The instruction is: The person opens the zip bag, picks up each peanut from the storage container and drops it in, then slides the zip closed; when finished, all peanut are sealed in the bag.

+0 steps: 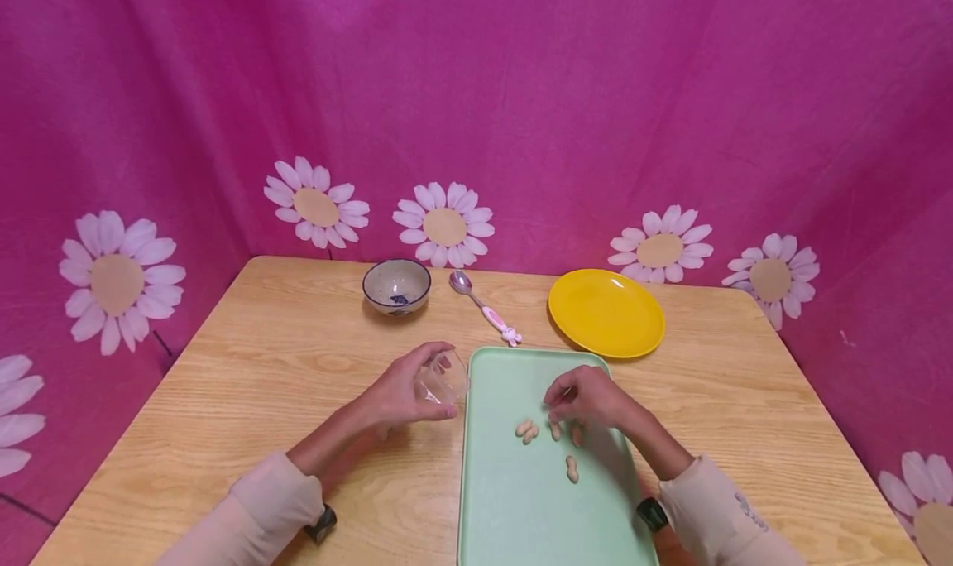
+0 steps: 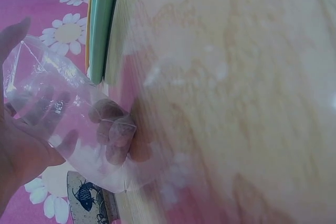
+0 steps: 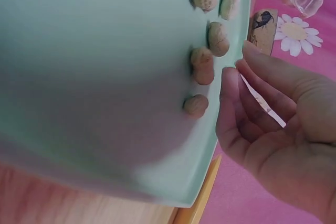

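From the head view, the left hand (image 1: pixel 413 388) is holding a clear plastic bag (image 1: pixel 444 377), fingers and thumb curving round it, so yeah, that one's gripping. The right hand (image 1: pixel 588 396) is hanging low over a green tray (image 1: pixel 521 516), fingers bent and tips close together, and honestly I can't tell if anything's between them. Peanuts (image 1: pixel 572 469) are lying around it: a couple off to its left, two right by its fingertips, one closer to the person. Past the left hand a patterned bowl (image 1: pixel 397 289) is sitting, a spoon (image 1: pixel 484 305) with a pink handle is lying beyond and between both hands, and a yellow plate (image 1: pixel 606 314) is resting beyond the right one. It's all sitting on a wooden table (image 1: pixel 223 367).

From the left wrist, the bag is drooping in front of the palm, with fingers showing through it. Some brown lumps (image 2: pixel 113 129) are showing at its lower end, too murky to name. The bowl is peeking out below the hand.

From the right wrist, five peanuts are lying in a loose line on the tray beside the fingertips, the bag is showing above the hand, and nothing's visibly sitting in its grasp.
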Tool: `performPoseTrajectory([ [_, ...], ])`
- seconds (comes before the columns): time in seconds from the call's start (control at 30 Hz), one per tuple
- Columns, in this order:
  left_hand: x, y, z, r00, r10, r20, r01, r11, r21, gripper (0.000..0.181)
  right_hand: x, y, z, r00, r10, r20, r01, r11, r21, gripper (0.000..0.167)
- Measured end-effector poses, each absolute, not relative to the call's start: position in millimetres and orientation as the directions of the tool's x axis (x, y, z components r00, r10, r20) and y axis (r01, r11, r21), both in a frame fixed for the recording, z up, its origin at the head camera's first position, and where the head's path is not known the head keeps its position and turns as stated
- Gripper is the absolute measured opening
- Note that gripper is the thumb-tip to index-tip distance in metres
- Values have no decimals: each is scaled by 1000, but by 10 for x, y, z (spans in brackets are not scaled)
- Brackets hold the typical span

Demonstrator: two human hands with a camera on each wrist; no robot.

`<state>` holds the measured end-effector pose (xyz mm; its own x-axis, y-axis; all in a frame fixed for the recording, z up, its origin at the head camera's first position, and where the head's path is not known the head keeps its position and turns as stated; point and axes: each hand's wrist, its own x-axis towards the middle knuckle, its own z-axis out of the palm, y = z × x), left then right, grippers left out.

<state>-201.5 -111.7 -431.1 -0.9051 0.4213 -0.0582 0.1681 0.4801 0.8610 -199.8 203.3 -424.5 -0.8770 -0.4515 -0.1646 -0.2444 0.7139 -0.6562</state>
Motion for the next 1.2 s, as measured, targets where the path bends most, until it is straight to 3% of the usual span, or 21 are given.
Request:
performPoseTrajectory([
  [0.37, -2025, -1123, -4312, -904, 426, -47, 183, 483, 856, 85, -1966, 2001, -4271, -864, -460, -204, -273, 768, -579, 8],
  [0.7, -2022, -1116, -4314, -904, 425, -41, 192, 490, 850, 85, -1993, 2000, -4219, -835, -505, -220, -297, 749, -592, 5],
  [1.03, -2010, -1100, -4309, -906, 416, -75, 155, 493, 856, 82, -2087, 1933, -4114, -858, -506, -95, -368, 733, -572, 6],
  [1.2, -2008, -1102, -4308, -902, 424, -75, 170, 509, 844, 81, -2097, 1833, -4047, -894, -445, -56, -320, 722, -614, 11],
])
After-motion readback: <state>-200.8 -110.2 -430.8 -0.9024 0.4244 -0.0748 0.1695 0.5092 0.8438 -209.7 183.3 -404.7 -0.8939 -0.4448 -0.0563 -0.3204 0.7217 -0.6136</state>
